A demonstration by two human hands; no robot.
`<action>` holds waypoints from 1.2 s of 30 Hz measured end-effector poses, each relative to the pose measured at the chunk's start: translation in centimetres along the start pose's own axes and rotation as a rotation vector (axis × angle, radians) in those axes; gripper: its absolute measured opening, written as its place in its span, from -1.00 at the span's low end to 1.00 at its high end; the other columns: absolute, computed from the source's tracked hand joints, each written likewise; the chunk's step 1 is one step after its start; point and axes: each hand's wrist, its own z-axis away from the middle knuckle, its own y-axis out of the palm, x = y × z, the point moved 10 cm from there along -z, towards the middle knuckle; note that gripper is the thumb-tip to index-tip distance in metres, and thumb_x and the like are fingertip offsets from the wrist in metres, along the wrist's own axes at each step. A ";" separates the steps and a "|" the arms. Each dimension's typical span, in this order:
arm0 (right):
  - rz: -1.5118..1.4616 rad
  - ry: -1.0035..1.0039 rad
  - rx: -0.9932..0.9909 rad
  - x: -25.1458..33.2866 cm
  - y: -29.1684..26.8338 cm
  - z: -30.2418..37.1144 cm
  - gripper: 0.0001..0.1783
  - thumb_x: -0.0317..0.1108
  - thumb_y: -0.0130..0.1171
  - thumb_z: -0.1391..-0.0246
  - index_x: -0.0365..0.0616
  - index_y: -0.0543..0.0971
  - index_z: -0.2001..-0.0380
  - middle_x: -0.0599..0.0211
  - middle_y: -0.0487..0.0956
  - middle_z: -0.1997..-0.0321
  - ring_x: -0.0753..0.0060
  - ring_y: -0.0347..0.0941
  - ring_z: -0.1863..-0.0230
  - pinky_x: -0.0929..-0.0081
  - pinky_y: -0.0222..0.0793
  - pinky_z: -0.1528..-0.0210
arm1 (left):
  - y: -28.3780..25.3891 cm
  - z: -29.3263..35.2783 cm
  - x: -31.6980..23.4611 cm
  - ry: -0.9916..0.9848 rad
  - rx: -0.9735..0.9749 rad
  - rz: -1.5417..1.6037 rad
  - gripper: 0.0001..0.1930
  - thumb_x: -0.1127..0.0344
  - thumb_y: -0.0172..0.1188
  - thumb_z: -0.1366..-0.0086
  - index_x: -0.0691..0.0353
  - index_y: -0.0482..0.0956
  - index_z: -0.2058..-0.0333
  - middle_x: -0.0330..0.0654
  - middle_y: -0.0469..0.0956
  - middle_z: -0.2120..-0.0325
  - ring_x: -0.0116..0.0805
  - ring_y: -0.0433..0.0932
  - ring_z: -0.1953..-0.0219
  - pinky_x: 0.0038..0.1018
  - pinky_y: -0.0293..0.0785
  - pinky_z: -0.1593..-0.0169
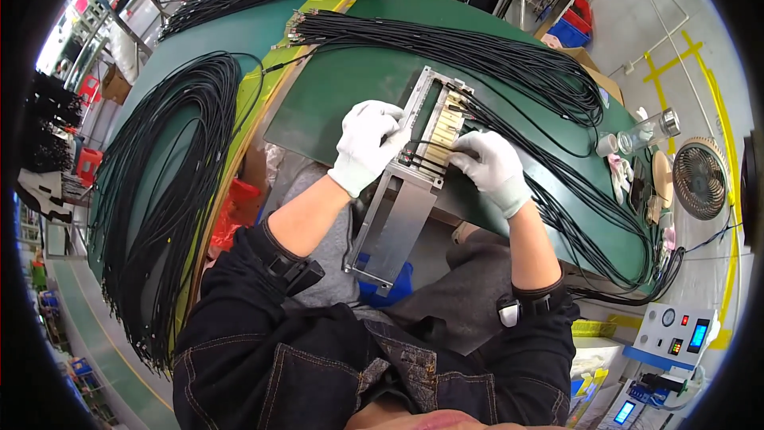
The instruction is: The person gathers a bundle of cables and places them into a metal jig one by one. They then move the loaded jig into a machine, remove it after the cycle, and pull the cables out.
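Observation:
A metal fixture [436,123] with a row of cream-coloured blocks [450,122] extends over the near edge of the green table. Several black cables lie across its slots, and their lengths run off to the right. My left hand [368,143], in a white glove, is at the fixture's left side with fingers curled together beside the cable ends; whatever is between the fingertips is hidden. On the right side, my gloved right hand [492,169] pinches a black cable [440,146] close to the blocks. Lower down, the fixture's flat metal plate [391,231] sits above my lap.
Bundles of black cable lie at the left [171,167], the far side [270,0] and the back right [454,44] of the table [334,99]. A yellow-green strip [253,103] crosses it. Right: glass jar [651,130], small fan [700,178], device with lit displays [672,333].

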 end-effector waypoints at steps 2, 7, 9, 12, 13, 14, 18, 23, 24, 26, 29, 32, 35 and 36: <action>0.078 0.017 0.075 0.4 0.9 0.2 -0.83 -0.19 0.27 0.01 -0.03 0.62 0.50 0.21 0.58 0.52 0.04 0.51 0.35 0.17 0.42 0.29 | 0.4 0.0 -0.1 0.017 0.038 -0.042 -0.89 0.36 0.27 -0.18 0.24 0.56 0.43 -0.08 0.62 0.25 -0.08 0.52 0.09 -0.26 0.43 0.00; 0.180 0.092 0.113 -0.2 1.1 0.4 -0.84 -0.17 0.26 0.02 0.00 0.62 0.50 0.21 0.58 0.51 0.06 0.53 0.36 0.17 0.43 0.31 | 0.4 0.4 1.1 -0.026 -0.064 -0.021 -0.90 0.36 0.25 -0.20 0.25 0.57 0.37 -0.08 0.61 0.25 -0.09 0.54 0.13 -0.28 0.45 0.02; 0.200 0.100 0.115 -0.6 1.1 0.4 -0.83 -0.17 0.26 0.02 0.01 0.62 0.50 0.21 0.58 0.51 0.06 0.53 0.36 0.16 0.43 0.31 | 0.6 0.5 1.4 -0.039 -0.066 0.009 -0.91 0.38 0.24 -0.22 0.26 0.57 0.34 -0.08 0.61 0.25 -0.11 0.55 0.15 -0.31 0.46 0.04; 0.234 0.119 0.120 -1.0 1.1 0.5 -0.83 -0.16 0.26 0.03 0.01 0.63 0.49 0.21 0.58 0.51 0.07 0.53 0.36 0.16 0.43 0.32 | 0.7 0.5 1.7 -0.037 -0.061 0.017 -0.92 0.40 0.22 -0.23 0.26 0.58 0.32 -0.08 0.60 0.24 -0.13 0.55 0.16 -0.33 0.47 0.05; 0.226 0.109 0.124 -0.7 1.1 0.4 -0.83 -0.17 0.26 0.02 0.01 0.63 0.50 0.21 0.58 0.51 0.07 0.53 0.37 0.16 0.43 0.32 | 0.8 0.5 1.8 -0.036 -0.059 0.022 -0.92 0.40 0.22 -0.23 0.27 0.59 0.32 -0.07 0.60 0.24 -0.14 0.56 0.17 -0.34 0.47 0.05; 0.218 0.098 0.127 -0.4 1.1 0.3 -0.84 -0.17 0.26 0.02 0.01 0.62 0.50 0.21 0.58 0.51 0.07 0.53 0.37 0.16 0.43 0.32 | 0.8 0.5 1.8 -0.036 -0.059 0.021 -0.92 0.40 0.22 -0.23 0.27 0.59 0.32 -0.07 0.60 0.24 -0.14 0.56 0.17 -0.34 0.47 0.05; 0.180 0.060 0.141 0.4 1.2 0.1 -0.86 -0.20 0.26 0.02 0.00 0.62 0.50 0.21 0.58 0.51 0.07 0.53 0.37 0.16 0.42 0.32 | 0.9 0.5 1.3 0.010 -0.055 -0.020 -0.92 0.41 0.20 -0.25 0.27 0.59 0.31 -0.07 0.60 0.24 -0.15 0.55 0.19 -0.34 0.47 0.06; 0.104 0.088 0.071 0.4 -0.3 0.1 -0.88 -0.23 0.26 0.03 -0.01 0.62 0.50 0.23 0.58 0.51 0.07 0.52 0.36 0.17 0.41 0.31 | 0.8 0.6 1.7 -0.040 -0.068 0.024 -0.92 0.41 0.19 -0.26 0.27 0.60 0.32 -0.07 0.60 0.25 -0.16 0.55 0.22 -0.34 0.46 0.09; 0.104 0.087 0.071 0.4 -0.2 0.0 -0.88 -0.23 0.26 0.03 -0.01 0.62 0.50 0.23 0.58 0.51 0.07 0.52 0.36 0.17 0.41 0.31 | 0.9 0.6 1.7 -0.022 -0.058 0.003 -0.92 0.40 0.18 -0.26 0.26 0.60 0.32 -0.07 0.60 0.25 -0.17 0.54 0.23 -0.35 0.46 0.09; 0.142 0.069 0.088 0.6 0.2 0.0 -0.88 -0.23 0.27 0.04 -0.01 0.62 0.50 0.23 0.58 0.50 0.08 0.52 0.36 0.18 0.41 0.30 | 1.1 0.6 1.7 -0.003 -0.048 -0.018 -0.92 0.40 0.18 -0.27 0.26 0.61 0.32 -0.08 0.60 0.25 -0.17 0.54 0.23 -0.35 0.46 0.10; 0.169 0.063 0.106 0.4 0.5 0.1 -0.88 -0.23 0.27 0.04 0.00 0.61 0.49 0.24 0.58 0.50 0.08 0.52 0.36 0.18 0.41 0.30 | 1.1 0.5 1.8 -0.027 -0.039 -0.001 -0.90 0.37 0.17 -0.28 0.26 0.61 0.32 -0.08 0.60 0.26 -0.18 0.54 0.23 -0.37 0.46 0.11; 0.179 0.066 0.125 0.3 0.7 0.2 -0.88 -0.23 0.26 0.04 0.00 0.61 0.49 0.24 0.58 0.50 0.08 0.52 0.37 0.18 0.42 0.31 | 0.9 0.6 1.7 -0.060 -0.065 0.032 -0.89 0.37 0.17 -0.28 0.26 0.61 0.32 -0.08 0.60 0.26 -0.19 0.54 0.24 -0.38 0.46 0.11; 0.200 0.107 0.132 0.3 0.8 0.2 -0.87 -0.22 0.25 0.04 -0.01 0.61 0.49 0.24 0.58 0.50 0.07 0.52 0.37 0.17 0.42 0.30 | 0.9 0.7 2.1 -0.090 -0.058 0.049 -0.89 0.36 0.18 -0.28 0.25 0.62 0.32 -0.08 0.60 0.24 -0.17 0.54 0.20 -0.37 0.46 0.09; 0.199 0.106 0.132 0.4 0.9 0.2 -0.87 -0.22 0.25 0.04 -0.01 0.61 0.49 0.24 0.58 0.50 0.07 0.52 0.37 0.17 0.42 0.30 | 1.0 0.7 2.4 -0.104 -0.038 0.049 -0.90 0.36 0.18 -0.27 0.24 0.63 0.32 -0.07 0.59 0.21 -0.16 0.54 0.17 -0.36 0.45 0.06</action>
